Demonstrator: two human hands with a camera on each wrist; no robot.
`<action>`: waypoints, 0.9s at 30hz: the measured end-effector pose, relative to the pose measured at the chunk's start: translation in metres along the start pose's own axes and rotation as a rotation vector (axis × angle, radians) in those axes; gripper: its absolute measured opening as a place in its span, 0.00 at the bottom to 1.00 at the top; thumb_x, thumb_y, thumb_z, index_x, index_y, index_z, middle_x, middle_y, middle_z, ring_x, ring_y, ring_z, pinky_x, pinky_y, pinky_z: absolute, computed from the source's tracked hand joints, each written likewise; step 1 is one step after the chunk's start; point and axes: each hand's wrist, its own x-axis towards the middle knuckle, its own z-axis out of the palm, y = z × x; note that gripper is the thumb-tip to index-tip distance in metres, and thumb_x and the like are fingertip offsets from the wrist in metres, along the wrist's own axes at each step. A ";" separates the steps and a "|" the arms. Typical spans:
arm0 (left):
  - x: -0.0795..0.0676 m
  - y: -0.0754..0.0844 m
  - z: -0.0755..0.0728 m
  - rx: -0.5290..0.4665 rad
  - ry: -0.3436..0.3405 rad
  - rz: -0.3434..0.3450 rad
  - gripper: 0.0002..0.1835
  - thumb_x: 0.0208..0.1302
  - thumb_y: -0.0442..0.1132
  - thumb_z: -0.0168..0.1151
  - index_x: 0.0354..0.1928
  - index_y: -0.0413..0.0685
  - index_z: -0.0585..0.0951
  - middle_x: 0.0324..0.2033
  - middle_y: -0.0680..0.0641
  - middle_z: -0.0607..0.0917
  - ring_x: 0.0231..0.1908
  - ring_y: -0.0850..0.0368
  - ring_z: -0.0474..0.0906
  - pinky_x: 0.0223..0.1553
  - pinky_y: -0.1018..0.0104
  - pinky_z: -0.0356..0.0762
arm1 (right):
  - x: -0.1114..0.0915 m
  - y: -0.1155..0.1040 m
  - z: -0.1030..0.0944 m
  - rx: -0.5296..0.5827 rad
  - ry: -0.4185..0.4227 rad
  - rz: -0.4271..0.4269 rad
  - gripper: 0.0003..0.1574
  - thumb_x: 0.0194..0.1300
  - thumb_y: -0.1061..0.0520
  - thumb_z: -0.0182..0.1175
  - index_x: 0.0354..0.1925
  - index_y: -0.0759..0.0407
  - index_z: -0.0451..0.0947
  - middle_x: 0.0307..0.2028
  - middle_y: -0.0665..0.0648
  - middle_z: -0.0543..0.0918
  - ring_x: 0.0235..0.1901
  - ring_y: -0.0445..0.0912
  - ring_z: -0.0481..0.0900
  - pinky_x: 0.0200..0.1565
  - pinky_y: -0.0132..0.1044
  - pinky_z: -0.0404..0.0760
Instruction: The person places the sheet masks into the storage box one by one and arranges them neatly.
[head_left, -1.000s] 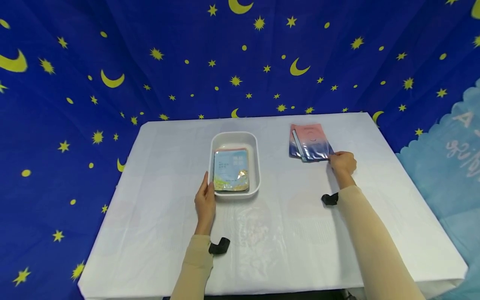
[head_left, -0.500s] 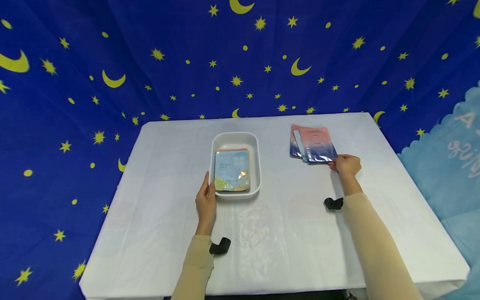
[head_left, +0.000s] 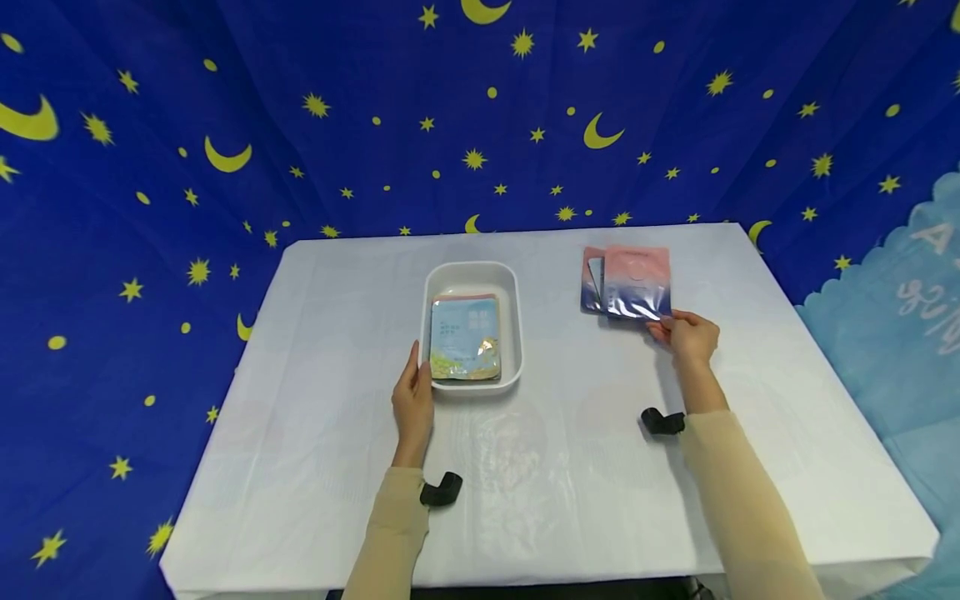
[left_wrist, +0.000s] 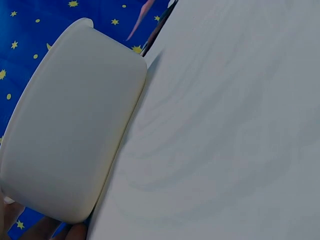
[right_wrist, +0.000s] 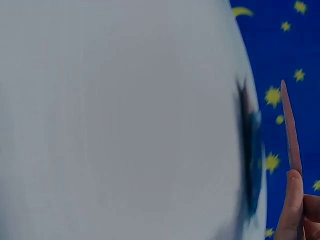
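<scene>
Nearest, with left hand (head_left: 412, 410), grips white tray (head_left: 512, 325) at near left corner between thumb and fingers, light-blue packet (head_left: 463, 333) inside. Farther, with right hand (head_left: 692, 338), pinches lower right corner of pink-and-blue packet (head_left: 637, 280), held up beyond and left of fingertips, clear of other packets (head_left: 590, 293) lying on surface (head_left: 337, 342).

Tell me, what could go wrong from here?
The right grip pinches the pink-and-blue packet near one lower corner only, so it could twist, droop or slip.

If lowered, that raised packet might catch and nudge the packets lying on the table.

The left grip touches the near-left corner of the white tray; a hard push might slide the tray and shift the light-blue packet inside.
</scene>
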 end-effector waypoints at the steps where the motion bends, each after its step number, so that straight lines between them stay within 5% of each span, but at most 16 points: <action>1: 0.000 0.000 0.000 0.000 0.000 0.000 0.24 0.75 0.39 0.50 0.71 0.49 0.68 0.70 0.45 0.68 0.70 0.49 0.63 0.70 0.54 0.62 | -0.005 -0.001 0.001 0.022 -0.009 -0.005 0.10 0.64 0.75 0.54 0.37 0.64 0.76 0.15 0.54 0.81 0.16 0.42 0.84 0.26 0.30 0.84; 12: -0.001 0.000 0.000 0.017 -0.005 0.000 0.24 0.75 0.40 0.50 0.71 0.52 0.68 0.70 0.46 0.68 0.70 0.49 0.63 0.70 0.54 0.63 | -0.067 0.009 0.037 0.164 -0.177 -0.127 0.12 0.60 0.79 0.55 0.31 0.66 0.78 0.19 0.56 0.82 0.18 0.44 0.86 0.27 0.32 0.85; 20: -0.002 0.002 0.002 0.024 0.001 0.007 0.24 0.75 0.40 0.51 0.71 0.51 0.68 0.69 0.45 0.68 0.70 0.49 0.63 0.69 0.53 0.63 | -0.112 0.033 0.069 0.053 -0.344 -0.219 0.16 0.63 0.77 0.54 0.50 0.82 0.72 0.20 0.50 0.84 0.22 0.41 0.86 0.30 0.30 0.85; 27: -0.001 0.002 0.002 0.022 0.011 -0.008 0.24 0.75 0.39 0.51 0.70 0.50 0.69 0.69 0.46 0.69 0.70 0.49 0.64 0.70 0.54 0.63 | -0.137 0.055 0.098 0.003 -0.421 -0.255 0.16 0.60 0.78 0.55 0.48 0.86 0.73 0.21 0.50 0.84 0.21 0.41 0.86 0.29 0.32 0.86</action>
